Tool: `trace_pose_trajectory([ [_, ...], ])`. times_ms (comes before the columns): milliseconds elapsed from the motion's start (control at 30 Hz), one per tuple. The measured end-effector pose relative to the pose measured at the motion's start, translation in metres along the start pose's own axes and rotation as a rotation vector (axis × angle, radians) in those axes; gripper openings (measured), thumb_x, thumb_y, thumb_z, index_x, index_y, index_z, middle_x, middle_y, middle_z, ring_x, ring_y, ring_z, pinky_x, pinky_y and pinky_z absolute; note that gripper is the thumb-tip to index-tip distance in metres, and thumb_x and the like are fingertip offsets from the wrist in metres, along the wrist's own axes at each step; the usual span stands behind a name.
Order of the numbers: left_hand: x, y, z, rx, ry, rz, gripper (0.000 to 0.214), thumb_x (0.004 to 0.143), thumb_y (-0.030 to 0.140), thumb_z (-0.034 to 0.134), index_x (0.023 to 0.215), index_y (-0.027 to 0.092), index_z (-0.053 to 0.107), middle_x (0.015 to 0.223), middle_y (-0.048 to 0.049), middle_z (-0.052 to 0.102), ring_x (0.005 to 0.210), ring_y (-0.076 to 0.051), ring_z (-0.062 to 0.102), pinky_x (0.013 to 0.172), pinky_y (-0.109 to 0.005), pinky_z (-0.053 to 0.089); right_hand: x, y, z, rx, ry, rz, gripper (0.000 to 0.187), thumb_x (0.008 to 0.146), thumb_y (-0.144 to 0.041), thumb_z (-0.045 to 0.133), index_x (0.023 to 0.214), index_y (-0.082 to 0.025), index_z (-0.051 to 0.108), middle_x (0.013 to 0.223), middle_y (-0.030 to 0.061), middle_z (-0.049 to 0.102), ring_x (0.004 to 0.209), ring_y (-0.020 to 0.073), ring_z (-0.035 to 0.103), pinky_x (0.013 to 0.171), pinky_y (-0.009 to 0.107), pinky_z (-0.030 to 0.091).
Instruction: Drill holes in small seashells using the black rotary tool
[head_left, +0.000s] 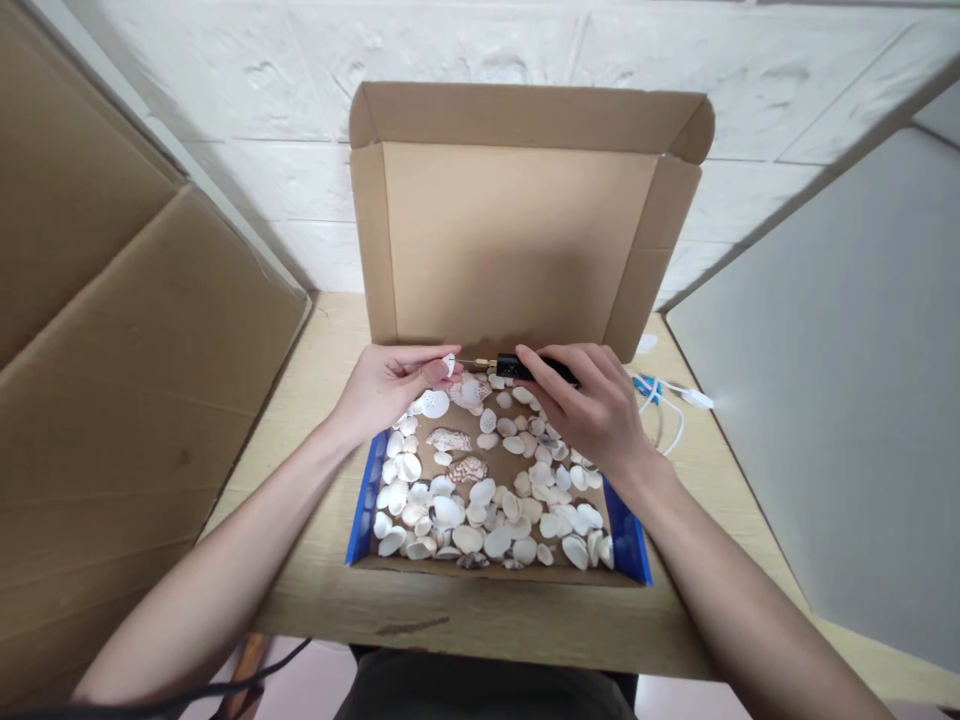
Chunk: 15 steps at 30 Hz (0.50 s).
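Note:
Between thumb and fingers, my left hand (397, 385) pinches a small white seashell (449, 365) with dark marks on it. My right hand (592, 400) is wrapped around the black handle of a small electric hand drill (514, 366). Its brass chuck and thin bit point left, and the tip is at or very near the shell; whether it touches I cannot tell. Both hands are above the back part of an open cardboard box (480, 565). Many pale shells (450, 512) lie inside, along with brown-patterned shells (466, 470) near the middle.
The box's lid (517, 240) stands up against the white brick wall (480, 40). A white cable (679, 425) lies on the wooden table (322, 605) at the right. A cardboard panel (150, 400) rises on the left, a grey-white panel (840, 350) on the right.

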<state>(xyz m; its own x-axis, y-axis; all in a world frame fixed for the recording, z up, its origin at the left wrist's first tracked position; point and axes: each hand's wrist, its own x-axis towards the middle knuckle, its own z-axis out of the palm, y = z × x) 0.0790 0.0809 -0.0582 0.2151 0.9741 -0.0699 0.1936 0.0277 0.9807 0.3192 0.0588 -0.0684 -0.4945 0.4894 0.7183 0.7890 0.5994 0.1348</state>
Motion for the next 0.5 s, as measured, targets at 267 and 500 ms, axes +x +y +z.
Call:
trace_pose_trajectory([
  [267, 0.0001, 0.0010, 0.0002, 0.141, -0.020, 0.071, 0.036, 0.074, 0.044, 0.073, 0.101, 0.021, 0.075, 0.103, -0.0084, 0.075, 0.090, -0.023, 0.071, 0.073, -0.028, 0.058, -0.0044, 0.0002, -0.0040, 0.011, -0.004, 0.034, 0.054, 0.086, -0.007, 0.053, 0.133, -0.032, 0.045, 0.102, 0.0037, 0.066, 0.094, 0.0178, 0.058, 0.080, 0.033, 0.041],
  [500, 0.0010, 0.0029, 0.0004, 0.187, -0.004, 0.087, 0.033, 0.071, 0.042, 0.076, 0.098, 0.023, 0.076, 0.101, -0.0073, 0.075, 0.090, -0.022, 0.070, 0.071, -0.026, 0.055, -0.0018, -0.0021, -0.0019, 0.016, -0.012, -0.045, 0.032, 0.086, -0.019, 0.059, 0.118, -0.015, 0.056, 0.089, 0.0071, 0.067, 0.079, 0.0177, 0.055, 0.069, 0.031, 0.042],
])
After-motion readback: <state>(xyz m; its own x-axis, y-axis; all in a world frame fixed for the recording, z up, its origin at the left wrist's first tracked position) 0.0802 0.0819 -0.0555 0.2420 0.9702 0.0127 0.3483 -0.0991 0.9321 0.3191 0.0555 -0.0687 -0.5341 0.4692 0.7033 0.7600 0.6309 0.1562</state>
